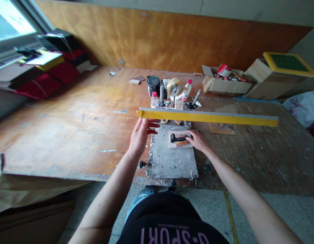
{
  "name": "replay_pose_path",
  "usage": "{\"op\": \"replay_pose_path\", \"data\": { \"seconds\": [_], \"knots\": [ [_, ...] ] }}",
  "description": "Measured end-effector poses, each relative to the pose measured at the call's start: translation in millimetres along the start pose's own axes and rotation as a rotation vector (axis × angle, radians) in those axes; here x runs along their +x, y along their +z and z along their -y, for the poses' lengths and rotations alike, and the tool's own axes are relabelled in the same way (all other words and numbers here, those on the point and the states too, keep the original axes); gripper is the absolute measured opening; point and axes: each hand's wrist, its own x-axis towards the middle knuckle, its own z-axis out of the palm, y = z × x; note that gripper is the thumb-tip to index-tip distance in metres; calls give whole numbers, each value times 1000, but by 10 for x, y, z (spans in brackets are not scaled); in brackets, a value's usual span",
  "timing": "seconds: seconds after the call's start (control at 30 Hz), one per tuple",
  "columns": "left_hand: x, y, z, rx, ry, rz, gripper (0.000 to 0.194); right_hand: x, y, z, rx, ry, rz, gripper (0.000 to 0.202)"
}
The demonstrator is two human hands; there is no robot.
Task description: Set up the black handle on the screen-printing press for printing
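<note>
My left hand [141, 134] is just below the left end of a long yellow bar [207, 117] with a grey upper edge. Its fingers are spread, with the upper ones against or very close to the bar; I cannot tell which. My right hand [196, 139] has its thumb and fingers at the right edge of a clear plastic pack [172, 144]. A black-handled tool [177, 138] and an orange-brown piece [181, 143] show in the pack. Beneath it lies a scuffed grey metal plate [172, 164] on the workbench.
Behind the bar stand a black tub [153, 84], a tape roll [174, 87], a red-capped bottle [186, 89] and metal clamp posts. An open carton [225, 86] sits at the back right. Dark red stacks [62, 71] lie at the left. Knobs stick out beside the plate.
</note>
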Motion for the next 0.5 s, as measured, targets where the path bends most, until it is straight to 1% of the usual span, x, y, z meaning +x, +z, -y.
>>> {"op": "replay_pose_path", "data": {
  "seconds": [0.23, 0.33, 0.43, 0.5],
  "knots": [
    [-26, 12, 24, 10, -4, -7, 44, -39, -19, -89, 13, 33, 5, 36],
    [-77, 9, 95, 6, -29, -30, 44, -45, -18, -87, 58, 64, -9, 36],
    [-185, -10, 266, 30, -148, -67, 46, -68, -48, -123, 139, 151, -26, 33],
    [-275, -26, 437, 82, -253, -65, 55, -104, -77, -206, 174, 207, -58, 31]
  ]
}}
